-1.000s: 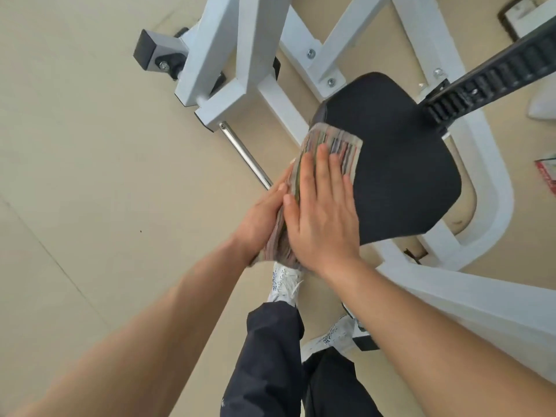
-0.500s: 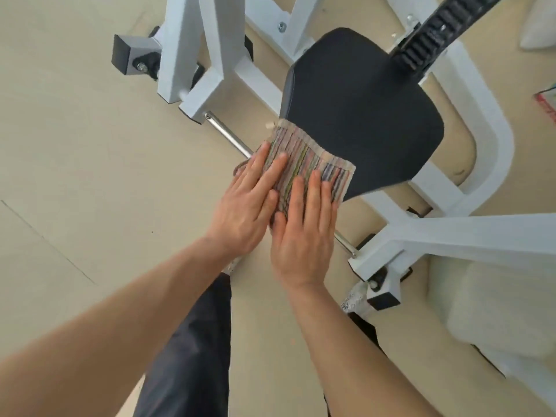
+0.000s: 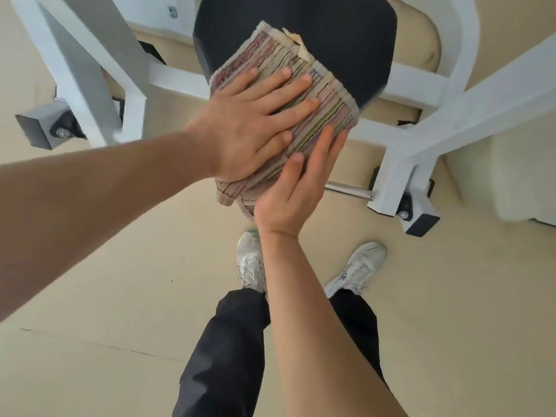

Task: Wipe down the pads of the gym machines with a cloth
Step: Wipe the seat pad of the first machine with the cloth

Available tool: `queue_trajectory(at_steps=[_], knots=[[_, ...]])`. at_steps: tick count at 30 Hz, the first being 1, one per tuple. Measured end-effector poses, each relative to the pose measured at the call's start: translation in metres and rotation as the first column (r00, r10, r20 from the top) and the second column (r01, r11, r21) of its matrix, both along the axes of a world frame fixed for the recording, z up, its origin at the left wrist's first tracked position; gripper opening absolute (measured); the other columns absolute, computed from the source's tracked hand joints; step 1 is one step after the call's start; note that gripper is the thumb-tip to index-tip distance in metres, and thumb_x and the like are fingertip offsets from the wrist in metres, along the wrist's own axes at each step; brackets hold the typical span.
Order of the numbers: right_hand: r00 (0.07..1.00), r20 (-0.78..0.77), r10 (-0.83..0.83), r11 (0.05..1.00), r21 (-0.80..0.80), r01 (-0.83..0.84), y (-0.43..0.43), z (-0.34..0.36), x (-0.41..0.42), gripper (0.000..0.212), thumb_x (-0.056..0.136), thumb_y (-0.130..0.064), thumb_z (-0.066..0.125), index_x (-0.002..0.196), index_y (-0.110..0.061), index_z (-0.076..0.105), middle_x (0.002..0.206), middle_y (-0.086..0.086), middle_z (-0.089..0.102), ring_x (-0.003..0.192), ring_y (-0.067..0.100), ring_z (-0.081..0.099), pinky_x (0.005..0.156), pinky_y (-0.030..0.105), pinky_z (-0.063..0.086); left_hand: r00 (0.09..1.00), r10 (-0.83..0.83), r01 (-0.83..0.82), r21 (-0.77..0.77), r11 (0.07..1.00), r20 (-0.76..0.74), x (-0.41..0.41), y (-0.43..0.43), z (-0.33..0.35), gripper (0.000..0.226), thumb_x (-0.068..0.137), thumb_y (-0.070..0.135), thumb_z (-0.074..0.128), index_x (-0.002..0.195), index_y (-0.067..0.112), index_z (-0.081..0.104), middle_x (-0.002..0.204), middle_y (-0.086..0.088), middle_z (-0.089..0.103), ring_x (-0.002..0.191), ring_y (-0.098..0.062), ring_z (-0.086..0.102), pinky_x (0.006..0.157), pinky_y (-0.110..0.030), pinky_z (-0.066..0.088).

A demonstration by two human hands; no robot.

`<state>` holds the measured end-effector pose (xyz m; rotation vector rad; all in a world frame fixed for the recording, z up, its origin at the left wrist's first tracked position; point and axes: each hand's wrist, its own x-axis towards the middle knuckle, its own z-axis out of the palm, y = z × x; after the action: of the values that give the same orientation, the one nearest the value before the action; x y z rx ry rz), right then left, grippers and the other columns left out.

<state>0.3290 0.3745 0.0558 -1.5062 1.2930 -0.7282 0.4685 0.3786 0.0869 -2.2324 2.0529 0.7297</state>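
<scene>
A black seat pad [image 3: 355, 40] of a white gym machine fills the top middle of the head view. A folded striped cloth [image 3: 328, 94] lies over its near edge and hangs down in front. My left hand [image 3: 249, 130] lies flat on top of the cloth with fingers spread, pressing it onto the pad. My right hand [image 3: 294, 191] presses the hanging part of the cloth from the near side, fingers straight and pointing up. The pad's near edge is hidden under the cloth.
The machine's white steel frame [image 3: 469, 112] runs on both sides of the pad, with grey end caps [image 3: 36, 127] low at left and right. A chrome bar [image 3: 349, 189] sticks out beside my right hand. My white shoes [image 3: 358, 266] stand on the beige floor below.
I have shifted around the seat, so the pad now sits straight ahead. The cloth has slid farther up onto the pad, my left hand now on top and my right hand at its lower side.
</scene>
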Motion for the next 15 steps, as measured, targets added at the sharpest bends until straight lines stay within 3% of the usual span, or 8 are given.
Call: queue_trajectory(at_steps=[4,7,11,15], knots=[[0.955,0.293,-0.054,0.958,0.286,-0.033,-0.030,-0.006,0.000,0.070,0.097,-0.019,0.037,0.160,0.000,0.014,0.169,0.016,0.013,0.157,0.023,0.014,0.128,0.047,0.015,0.999,-0.007,0.005,0.041,0.999,0.039,-0.014,-0.047,-0.003,0.059,0.104,0.049,0.007,0.160,0.034,0.000,0.169,0.003,-0.004,0.156,-0.022,-0.003,0.126,-0.046,0.000],[0.897,0.441,-0.005,0.929,0.333,-0.158,-0.060,-0.010,0.001,0.070,0.098,-0.009,0.033,0.161,-0.005,0.004,0.170,0.013,0.011,0.157,0.021,0.016,0.127,0.048,0.016,1.000,0.001,-0.001,0.037,0.999,0.020,-0.016,-0.057,-0.002,0.055,0.106,0.044,0.013,0.160,0.034,0.007,0.169,0.004,0.002,0.156,-0.022,0.001,0.126,-0.045,0.001],[0.934,0.357,-0.009,0.962,0.259,-0.090,-0.044,-0.008,0.006,0.063,0.104,-0.020,0.030,0.160,0.000,0.009,0.168,0.015,0.016,0.156,0.022,0.019,0.127,0.048,0.019,0.999,0.022,-0.023,-0.012,1.000,-0.024,-0.011,-0.010,0.007,0.056,0.106,0.045,0.016,0.160,0.031,0.018,0.168,0.004,0.013,0.156,-0.020,0.009,0.125,-0.043,0.005],[0.991,0.134,0.014,0.998,0.066,-0.023,0.003,0.000,0.002,0.060,0.104,-0.019,0.028,0.156,0.008,0.015,0.166,0.023,0.017,0.155,0.033,0.019,0.123,0.056,0.024,0.993,0.116,-0.114,-0.151,0.982,0.005,-0.030,0.052,0.008,0.054,0.106,0.039,0.025,0.155,0.018,0.037,0.163,-0.005,0.031,0.152,-0.027,0.024,0.124,-0.048,0.017]])
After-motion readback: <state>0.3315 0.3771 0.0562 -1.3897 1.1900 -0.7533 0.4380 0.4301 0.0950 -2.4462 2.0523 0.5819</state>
